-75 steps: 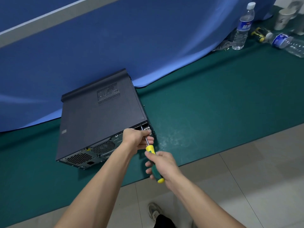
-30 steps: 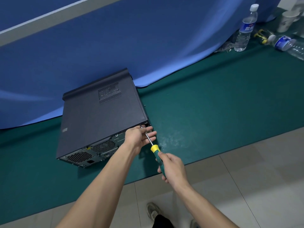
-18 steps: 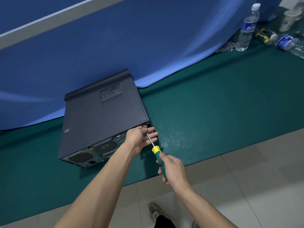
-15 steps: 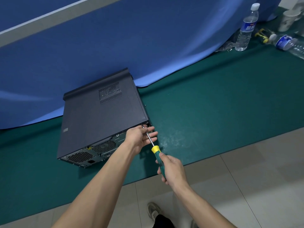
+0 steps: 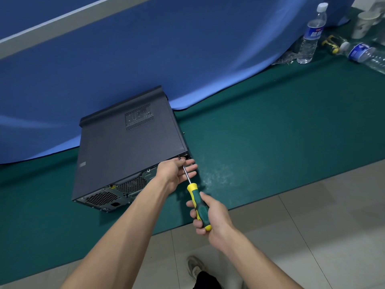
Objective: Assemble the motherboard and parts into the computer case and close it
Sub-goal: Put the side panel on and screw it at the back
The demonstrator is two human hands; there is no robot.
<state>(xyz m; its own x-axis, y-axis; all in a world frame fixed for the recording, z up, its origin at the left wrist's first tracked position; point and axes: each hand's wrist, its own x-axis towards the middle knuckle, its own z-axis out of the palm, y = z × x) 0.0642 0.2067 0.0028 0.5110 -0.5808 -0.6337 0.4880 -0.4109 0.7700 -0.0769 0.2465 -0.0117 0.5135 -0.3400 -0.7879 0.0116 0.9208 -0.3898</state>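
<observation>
**Head view: screwdriver at the rear corner of the closed case**

The head camera looks down on a dark computer case [image 5: 127, 147] lying on its side on a green mat [image 5: 270, 142] spread over the tiled floor [image 5: 312, 236], with its far end against a blue cloth [image 5: 145, 59]. Its side panel [image 5: 125, 142] is on, facing up, so nothing of the inside shows; only the vented rear plate with its fan grilles faces the person.

The left hand [image 5: 175, 174] rests at the near right corner of the case, fingers loosely extended along the metal shaft of a screwdriver [image 5: 198, 203]. The right hand [image 5: 210, 215] has its grip clamped round the green and yellow handle, and the tip meets the top rear edge of the case.

Well apart, at the far right of the mat, a clear water bottle [image 5: 311, 36] stands upright with its cap on; whether it holds water cannot be told. A second bottle [image 5: 366, 56] lies on its side near it. Paper cups [image 5: 363, 24] stand behind them, their contents hidden. A small yellow and black tool [image 5: 331, 43] lies between the bottles.
</observation>
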